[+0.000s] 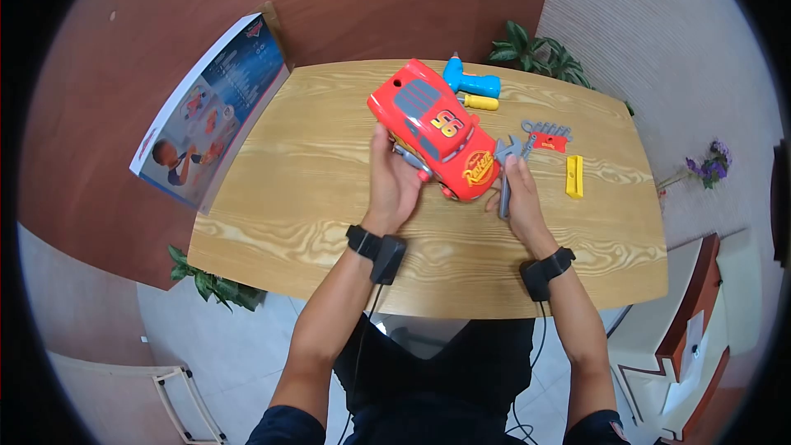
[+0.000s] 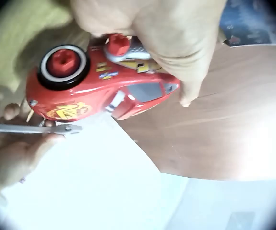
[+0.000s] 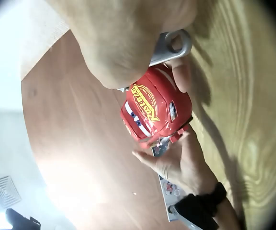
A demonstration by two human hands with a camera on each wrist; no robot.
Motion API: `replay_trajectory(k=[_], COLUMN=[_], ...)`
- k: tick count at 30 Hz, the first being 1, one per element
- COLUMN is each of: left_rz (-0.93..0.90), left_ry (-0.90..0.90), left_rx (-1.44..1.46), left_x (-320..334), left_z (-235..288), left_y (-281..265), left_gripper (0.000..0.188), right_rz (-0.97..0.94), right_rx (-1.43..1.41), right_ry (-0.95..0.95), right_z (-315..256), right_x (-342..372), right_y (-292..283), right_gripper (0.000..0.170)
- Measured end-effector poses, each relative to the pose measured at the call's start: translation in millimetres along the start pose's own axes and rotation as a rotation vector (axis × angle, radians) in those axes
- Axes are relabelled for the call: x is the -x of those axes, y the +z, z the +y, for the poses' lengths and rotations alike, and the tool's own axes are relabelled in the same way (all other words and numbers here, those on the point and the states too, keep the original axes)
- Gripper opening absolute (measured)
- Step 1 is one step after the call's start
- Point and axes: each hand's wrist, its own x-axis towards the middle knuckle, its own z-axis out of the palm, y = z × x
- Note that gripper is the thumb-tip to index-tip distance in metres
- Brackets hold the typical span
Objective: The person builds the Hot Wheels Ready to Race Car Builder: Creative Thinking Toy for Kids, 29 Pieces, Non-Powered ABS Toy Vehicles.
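The red toy car (image 1: 435, 128) is tilted above the table, its side gripped by the left hand (image 1: 393, 185). In the left wrist view the left hand (image 2: 171, 33) covers part of that side, beside a red knob (image 2: 118, 45); a black wheel (image 2: 63, 66) with a red hub faces out. A grey wrench (image 1: 504, 194) is pinched by the right hand (image 1: 525, 210) close to the car's front. In the right wrist view the wrench's ringed end (image 3: 178, 45) sticks out past the right hand (image 3: 116, 38), and the left hand (image 3: 178, 165) is at the car's far side.
A blue toy drill (image 1: 476, 84) and a yellow-handled screwdriver (image 1: 480, 102) lie behind the car. To the right are a red holder (image 1: 549, 142) with several small grey tools and a yellow piece (image 1: 574, 177). A printed box (image 1: 216, 107) stands at the table's left edge.
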Motion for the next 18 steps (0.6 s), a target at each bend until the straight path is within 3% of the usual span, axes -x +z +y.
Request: replay_trajectory(k=[2, 4, 6, 7, 9, 14, 16, 18], left_rz=[-0.071, -0.001, -0.272, -0.275, 0.037, 0.021, 0.074, 0.178], left_ry=[-0.144, -0.257, -0.462, -0.480, -0.453, -0.606, -0.682, -0.616], left_rx=[0.068, 0.039, -0.054, -0.066, -0.486, -0.537, -0.352, -0.329], left_x=[9.5, 15.6, 17.7, 25.1, 51.0, 63.8, 69.2, 81.1], left_z=[18.9, 33.8, 60.2, 59.5, 61.0, 83.1, 82.2, 70.7], left_y=[-11.4, -28.2, -57.9, -45.6, -5.8, 12.0, 1.9, -9.2], left_gripper=[0.082, 0.089, 0.078, 0.078, 0.067, 0.060, 0.056, 0.054], right_rz=[0.017, 0.066, 0.129, 0.144, 0.046, -0.030, -0.050, -0.046], right_rx=[-0.032, -0.042, 0.010, -0.005, 0.126, 0.226, 0.281, 0.256], right_ry=[0.020, 0.059, 0.056, 0.059, 0.107, 0.034, -0.011, -0.104], right_z=[-2.1, -7.3, -6.7, -5.5, -2.3, 7.8, 10.2, -2.0], right_x=[-1.7, -0.7, -4.4, -5.7, -6.5, -9.0, -6.1, -2.0], right_y=[-9.7, -10.4, -12.0, -12.7, -14.5, -19.2, -19.5, -18.2], right_gripper=[0.041, 0.036, 0.031, 0.031, 0.029, 0.031, 0.030, 0.030])
